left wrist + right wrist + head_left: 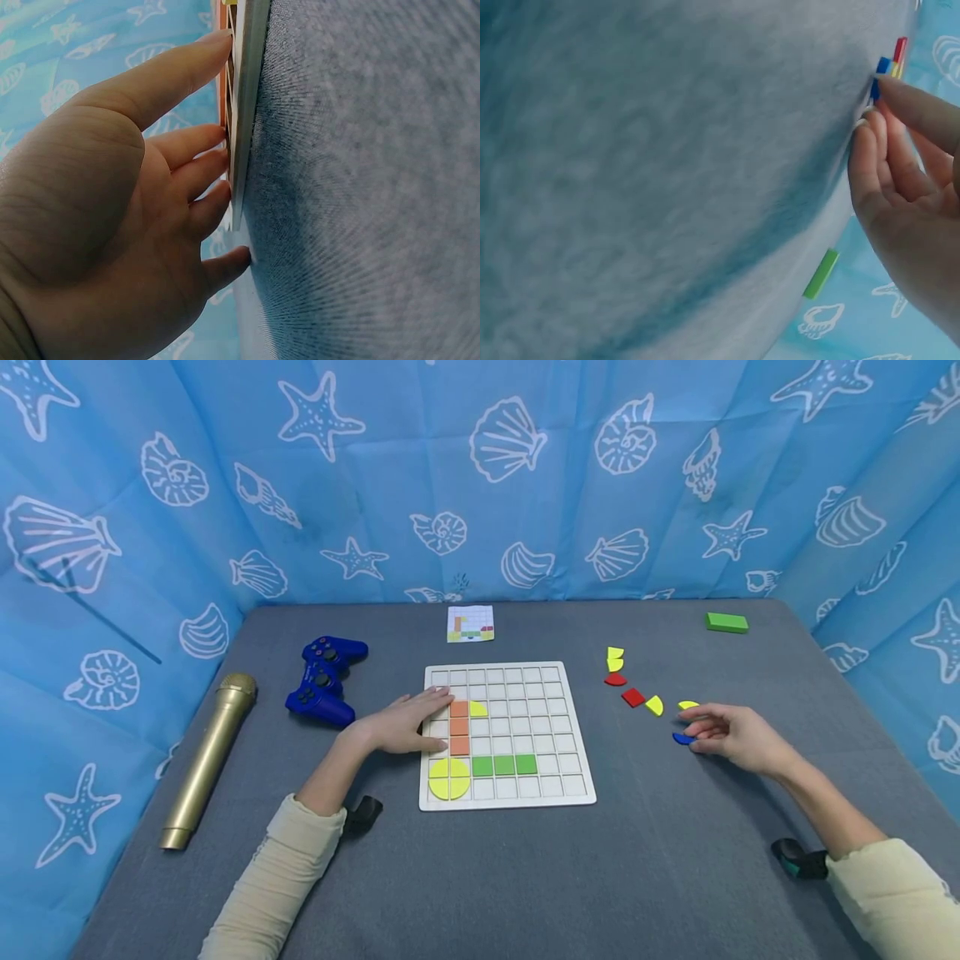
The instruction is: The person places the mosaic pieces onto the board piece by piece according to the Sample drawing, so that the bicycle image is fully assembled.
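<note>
A white gridded board [551,712] lies on the grey table. Its cells hold an orange column [459,727], a green row [505,765], a yellow circle of quarter pieces [449,778] and a single yellow quarter piece [477,709]. Across the board's left edge rests my left hand [405,724], its fingers spread and fairly straight; the left wrist view shows the fingertips at the rim. Off to the right, my right hand [742,741] pinches a blue quarter-circle piece [682,738] at or near the table surface. One yellow piece [687,704] lies just beyond those fingers.
Between board and right hand lie loose yellow pieces [654,705], a red square [633,697] and a red quarter piece [615,679]. A green block [727,622] sits at back right, a pattern card [471,623] behind the board. A blue game controller [322,683] and gold microphone [208,760] are left.
</note>
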A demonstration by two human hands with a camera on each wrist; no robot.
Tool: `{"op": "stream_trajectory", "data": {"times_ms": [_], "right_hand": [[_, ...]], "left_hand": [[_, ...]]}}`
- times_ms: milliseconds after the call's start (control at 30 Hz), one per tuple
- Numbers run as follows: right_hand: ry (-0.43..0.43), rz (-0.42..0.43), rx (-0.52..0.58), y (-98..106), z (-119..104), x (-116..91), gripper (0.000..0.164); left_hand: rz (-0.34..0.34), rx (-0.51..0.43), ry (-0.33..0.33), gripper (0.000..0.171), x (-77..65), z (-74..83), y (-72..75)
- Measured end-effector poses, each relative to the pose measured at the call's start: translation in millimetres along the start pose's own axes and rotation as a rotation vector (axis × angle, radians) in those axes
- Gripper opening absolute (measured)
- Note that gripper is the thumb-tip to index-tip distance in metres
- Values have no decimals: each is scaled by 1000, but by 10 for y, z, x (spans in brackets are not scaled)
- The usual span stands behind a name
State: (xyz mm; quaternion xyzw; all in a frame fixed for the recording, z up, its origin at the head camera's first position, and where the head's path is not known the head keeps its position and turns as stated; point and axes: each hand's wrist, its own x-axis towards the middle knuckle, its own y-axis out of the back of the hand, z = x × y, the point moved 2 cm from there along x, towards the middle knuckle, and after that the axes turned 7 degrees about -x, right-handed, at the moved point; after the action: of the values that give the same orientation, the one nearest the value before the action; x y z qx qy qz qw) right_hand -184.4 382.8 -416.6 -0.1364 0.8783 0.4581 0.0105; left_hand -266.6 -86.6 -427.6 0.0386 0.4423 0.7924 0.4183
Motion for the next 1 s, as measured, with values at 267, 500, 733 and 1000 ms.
{"op": "stream_trajectory", "data": {"times_ms": [267, 500, 733, 1000], "right_hand": [[1, 6, -8, -19, -73, 16, 42], [2, 36, -50, -38, -94, 34, 40], [-23, 32, -34, -50, -101, 40, 50], [-60, 53, -34, -59, -77, 41, 55]], "left_hand": [[1, -5, 0, 80, 3, -9, 0], [3, -4, -5, 80, 7, -16, -1], [5, -2, -3, 80, 13, -28, -4], [0, 2, -6, 81, 4, -18, -6]]}}
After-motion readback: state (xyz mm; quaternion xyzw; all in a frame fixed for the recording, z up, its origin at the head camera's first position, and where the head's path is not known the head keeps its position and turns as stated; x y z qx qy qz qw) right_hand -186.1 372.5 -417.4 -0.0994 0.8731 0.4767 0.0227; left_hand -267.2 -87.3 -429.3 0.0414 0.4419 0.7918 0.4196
